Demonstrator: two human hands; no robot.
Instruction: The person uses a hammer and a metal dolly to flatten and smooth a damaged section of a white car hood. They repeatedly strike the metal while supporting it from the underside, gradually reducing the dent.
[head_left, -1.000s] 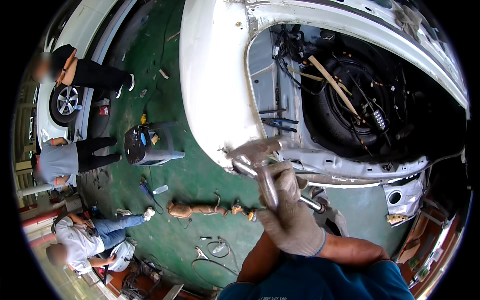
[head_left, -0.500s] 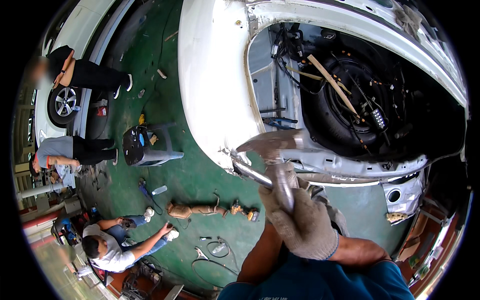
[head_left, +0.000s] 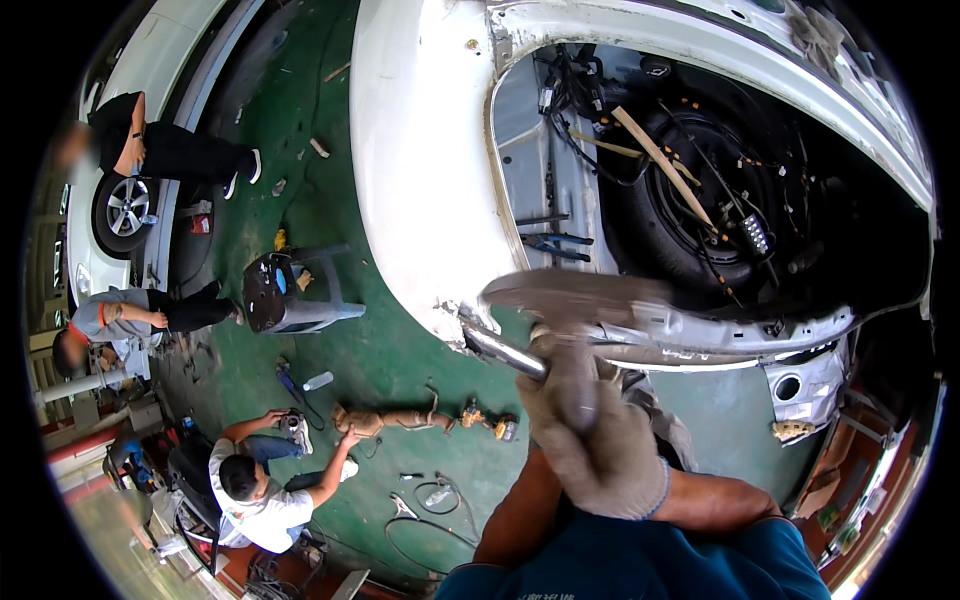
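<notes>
My right hand [head_left: 615, 450], in a pale work glove, is closed round the handle of a hammer [head_left: 570, 292]. The hammer's head is blurred by motion and hangs over the rear corner of the white car body [head_left: 425, 150]. Partly hidden behind it, my gloved left hand [head_left: 538, 400] is closed round a shiny metal bar [head_left: 508, 352]. The bar slants up and left, and its far end meets the dented, torn metal [head_left: 458, 325] at that corner. Most of the left hand's fingers are out of sight.
The open boot well holds a spare wheel [head_left: 665, 235], a wooden stick [head_left: 660, 165], pliers [head_left: 560, 245] and wiring. On the green floor are a stool [head_left: 275, 295], an exhaust part [head_left: 365, 420] and a cordless power tool [head_left: 490, 422]. A seated person [head_left: 255, 490] and two standing people are at left.
The hammer head has shifted slightly right and is more blurred. The bar stays at the corner. At left, the seated person has leaned forward, reaching toward the exhaust part.
</notes>
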